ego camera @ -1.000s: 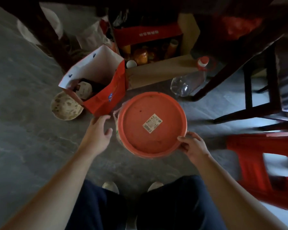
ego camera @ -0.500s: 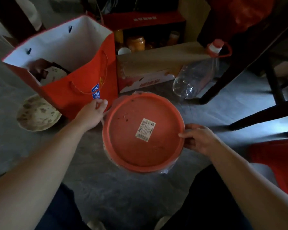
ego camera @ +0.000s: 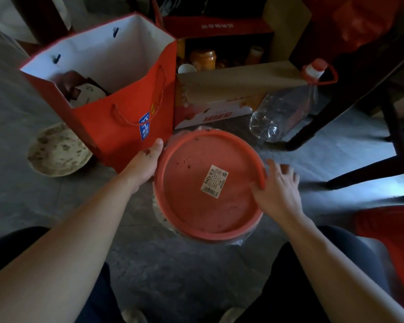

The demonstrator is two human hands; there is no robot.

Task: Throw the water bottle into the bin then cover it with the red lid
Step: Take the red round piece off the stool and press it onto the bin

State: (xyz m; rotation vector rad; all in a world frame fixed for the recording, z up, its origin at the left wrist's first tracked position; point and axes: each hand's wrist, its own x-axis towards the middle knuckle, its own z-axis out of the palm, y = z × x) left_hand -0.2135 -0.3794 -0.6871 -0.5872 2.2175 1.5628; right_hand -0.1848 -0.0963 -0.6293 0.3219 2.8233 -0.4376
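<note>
A: Red lid (ego camera: 208, 183), where is it?

B: On the floor (ego camera: 21, 187) between the person's knees, lying over the bin (ego camera: 160, 212). Only a strip of the bin shows under the lid's left and near edges, with a clear plastic liner (ego camera: 237, 240) bunched out below. A white label (ego camera: 214, 181) is stuck near the lid's middle.

A: And the hands?

B: The left hand (ego camera: 142, 165) presses against the lid's left rim, thumb up along the edge; whether it curls under the rim I cannot tell. The right hand (ego camera: 278, 190) lies on the right rim with its fingers spread loose, the thumb on the lid's top, not clamped on anything.

A: The water bottle?

B: I cannot tell; the bin's inside is hidden by the lid.

A: What lies further out?

B: Just past the left hand stands a red paper bag (ego camera: 117, 127) with a white inside, open at the top, with some things in it, touching or nearly touching the lid's far left edge. Left of the bag a speckled bowl (ego camera: 57, 149) sits on the floor. Behind the lid is a cardboard box (ego camera: 231, 82) with jars (ego camera: 203, 58) in it. To the right of that box a big clear plastic jug (ego camera: 282, 110) with a red cap and handle leans tilted against it, beside a dark chair leg (ego camera: 331, 108). A red plastic stool (ego camera: 392, 231) shows at the right edge.
</note>
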